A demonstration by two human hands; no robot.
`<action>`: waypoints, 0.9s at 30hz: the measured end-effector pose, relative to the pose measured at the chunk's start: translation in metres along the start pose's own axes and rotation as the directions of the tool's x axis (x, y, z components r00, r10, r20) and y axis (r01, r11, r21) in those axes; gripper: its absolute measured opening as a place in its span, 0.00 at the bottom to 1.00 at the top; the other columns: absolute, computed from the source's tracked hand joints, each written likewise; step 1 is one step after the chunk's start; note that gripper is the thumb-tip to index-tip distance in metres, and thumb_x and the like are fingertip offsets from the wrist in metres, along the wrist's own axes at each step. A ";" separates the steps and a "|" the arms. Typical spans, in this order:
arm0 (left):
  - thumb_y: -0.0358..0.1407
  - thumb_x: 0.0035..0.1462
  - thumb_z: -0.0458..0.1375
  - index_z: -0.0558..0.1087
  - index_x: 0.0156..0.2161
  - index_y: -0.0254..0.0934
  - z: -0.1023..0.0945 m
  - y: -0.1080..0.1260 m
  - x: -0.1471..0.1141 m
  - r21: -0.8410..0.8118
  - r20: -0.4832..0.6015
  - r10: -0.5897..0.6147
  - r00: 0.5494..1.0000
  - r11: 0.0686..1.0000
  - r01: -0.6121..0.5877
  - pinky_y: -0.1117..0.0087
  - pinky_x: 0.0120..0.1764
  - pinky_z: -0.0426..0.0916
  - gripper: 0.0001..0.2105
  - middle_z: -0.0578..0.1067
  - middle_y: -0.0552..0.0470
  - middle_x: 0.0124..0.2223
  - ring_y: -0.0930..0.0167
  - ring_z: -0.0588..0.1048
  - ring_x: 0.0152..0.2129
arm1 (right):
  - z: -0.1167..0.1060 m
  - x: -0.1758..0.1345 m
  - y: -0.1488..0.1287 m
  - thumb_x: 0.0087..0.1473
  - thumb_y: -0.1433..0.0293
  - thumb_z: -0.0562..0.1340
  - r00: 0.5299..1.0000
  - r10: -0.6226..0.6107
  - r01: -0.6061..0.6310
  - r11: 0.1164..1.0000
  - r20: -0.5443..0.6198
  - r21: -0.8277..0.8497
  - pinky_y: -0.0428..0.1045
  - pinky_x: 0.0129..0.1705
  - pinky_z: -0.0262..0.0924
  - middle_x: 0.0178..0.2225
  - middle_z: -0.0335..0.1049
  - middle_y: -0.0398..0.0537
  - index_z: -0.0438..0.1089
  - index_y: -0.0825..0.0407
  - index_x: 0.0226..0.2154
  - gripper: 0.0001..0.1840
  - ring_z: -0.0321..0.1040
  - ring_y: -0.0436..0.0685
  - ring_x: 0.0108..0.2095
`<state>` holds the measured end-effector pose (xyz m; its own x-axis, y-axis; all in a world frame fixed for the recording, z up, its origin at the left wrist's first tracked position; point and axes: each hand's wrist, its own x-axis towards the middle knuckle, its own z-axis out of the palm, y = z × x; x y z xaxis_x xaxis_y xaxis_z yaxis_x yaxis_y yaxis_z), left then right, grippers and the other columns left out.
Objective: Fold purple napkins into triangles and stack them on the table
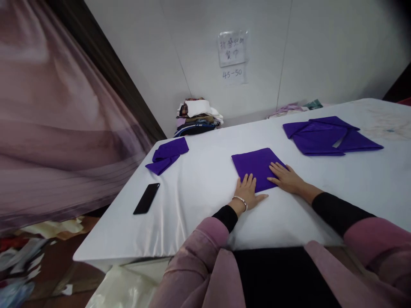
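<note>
A purple cloth napkin point(253, 164), folded into a flat square, lies on the white-covered table in front of me. My left hand point(248, 192), with a bracelet at the wrist, rests on its near left corner, palm down and fingers stretched out. On the right edge of the same napkin, my right hand point(285, 176) lies flat with its fingers spread. Several more purple cloths point(324, 136) lie folded and overlapping at the right. Another folded purple cloth point(168, 154) is near the table's left edge.
A black phone point(147, 199) lies on the white tablecloth point(205, 158) at the left. Behind the table, a pile of folded clothes point(199, 117) stands against the wall. Handwritten paper signs point(233, 49) hang above. A pinkish curtain point(64, 107) drapes down on the left.
</note>
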<state>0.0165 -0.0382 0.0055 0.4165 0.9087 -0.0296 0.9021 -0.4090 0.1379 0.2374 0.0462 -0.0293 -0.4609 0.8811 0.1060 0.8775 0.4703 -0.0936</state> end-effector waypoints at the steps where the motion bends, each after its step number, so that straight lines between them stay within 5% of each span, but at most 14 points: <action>1: 0.62 0.54 0.31 0.47 0.64 0.32 -0.001 -0.004 -0.006 -0.002 0.009 -0.008 1.000 1.000 0.008 0.50 0.61 0.40 0.42 0.45 0.44 0.67 0.61 0.40 0.64 | 0.000 0.000 0.000 0.56 0.46 0.41 1.000 0.004 -0.004 1.000 0.005 0.005 0.65 0.61 0.37 0.64 0.44 0.52 0.47 0.50 0.63 0.39 0.39 0.63 0.64; 12: 0.55 0.60 0.38 0.48 0.64 0.33 -0.008 -0.028 -0.047 -0.045 -0.056 -0.187 0.981 0.982 0.184 0.49 0.61 0.44 0.34 0.49 0.43 0.66 0.61 0.45 0.63 | -0.005 0.001 -0.005 0.56 0.46 0.41 0.998 0.030 -0.032 0.999 0.047 0.035 0.65 0.62 0.35 0.65 0.43 0.52 0.48 0.53 0.63 0.41 0.36 0.63 0.64; 16: 0.48 0.63 0.39 0.54 0.61 0.36 -0.009 -0.016 -0.041 -0.030 -0.139 -0.030 0.990 0.999 0.026 0.55 0.62 0.44 0.26 0.55 0.48 0.65 0.66 0.48 0.63 | -0.006 0.001 -0.005 0.56 0.47 0.41 0.997 0.041 -0.043 0.998 0.058 0.038 0.64 0.62 0.33 0.65 0.43 0.52 0.48 0.53 0.63 0.40 0.36 0.63 0.64; 19: 0.48 0.63 0.39 0.55 0.61 0.36 -0.007 -0.010 -0.039 0.004 -0.083 0.073 0.994 0.997 -0.073 0.55 0.62 0.44 0.26 0.56 0.48 0.64 0.66 0.49 0.62 | -0.008 0.001 -0.003 0.56 0.47 0.42 0.997 0.039 -0.041 0.999 0.066 0.029 0.64 0.62 0.34 0.65 0.43 0.53 0.48 0.54 0.63 0.40 0.37 0.63 0.64; 23: 0.53 0.62 0.36 0.49 0.63 0.35 -0.002 -0.010 -0.042 0.014 -0.011 0.066 0.998 0.998 -0.066 0.52 0.61 0.45 0.31 0.51 0.46 0.66 0.65 0.47 0.63 | -0.014 0.000 -0.016 0.56 0.47 0.41 0.999 0.028 -0.028 0.999 0.022 0.034 0.66 0.61 0.34 0.64 0.43 0.57 0.47 0.54 0.63 0.41 0.37 0.65 0.64; 27: 0.55 0.61 0.34 0.48 0.64 0.35 -0.001 -0.010 -0.045 0.022 -0.007 0.063 0.998 0.998 -0.062 0.52 0.61 0.43 0.33 0.51 0.47 0.66 0.65 0.44 0.63 | -0.017 0.004 -0.059 0.57 0.47 0.40 0.990 -0.119 0.125 0.989 -0.078 0.080 0.66 0.61 0.31 0.65 0.43 0.55 0.44 0.51 0.64 0.39 0.36 0.65 0.64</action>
<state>-0.0113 -0.0743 0.0068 0.4713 0.8818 -0.0142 0.8765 -0.4666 0.1181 0.1854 0.0212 -0.0065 -0.5503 0.8122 0.1936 0.7994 0.5794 -0.1588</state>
